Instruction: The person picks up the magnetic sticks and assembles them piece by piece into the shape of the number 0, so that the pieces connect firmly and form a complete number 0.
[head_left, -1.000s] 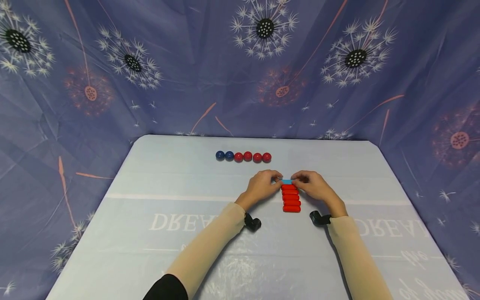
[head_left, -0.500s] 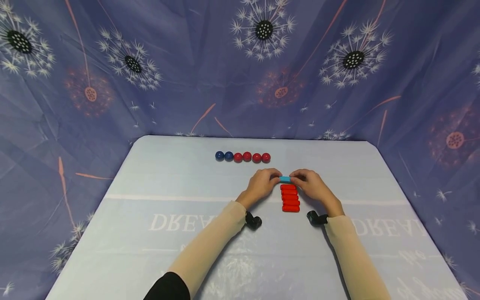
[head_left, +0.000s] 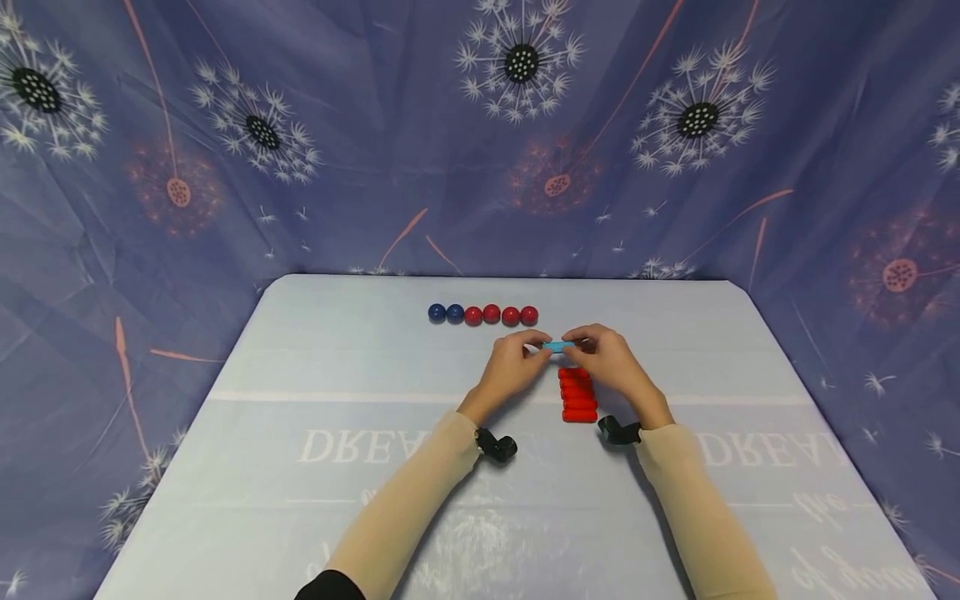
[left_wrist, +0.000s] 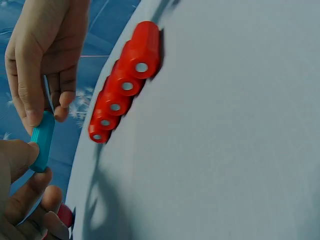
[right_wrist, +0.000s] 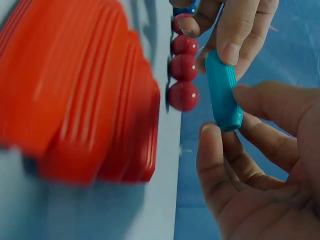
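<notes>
Both hands pinch one small teal cylinder (head_left: 558,346) by its ends and hold it above the table. My left hand (head_left: 542,350) grips the left end and my right hand (head_left: 577,350) the right end. In the left wrist view the teal cylinder (left_wrist: 42,141) sits between my left thumb (left_wrist: 15,160) and the right hand's fingers (left_wrist: 35,90). The right wrist view shows the teal cylinder (right_wrist: 222,90) pinched by both hands' fingertips. Just nearer than the hands, several red cylinders (head_left: 577,394) lie side by side in a column; the red cylinders (left_wrist: 125,85) rest on the table.
A row of balls lies beyond the hands: two blue balls (head_left: 446,312) on the left, several red balls (head_left: 501,315) to their right. The pale blue table (head_left: 337,467) has printed lettering. Dandelion-patterned fabric (head_left: 300,167) surrounds it on all sides.
Both hands have lifted the teal cylinder off the far end of the red column and moved it up and away, toward the row of balls.
</notes>
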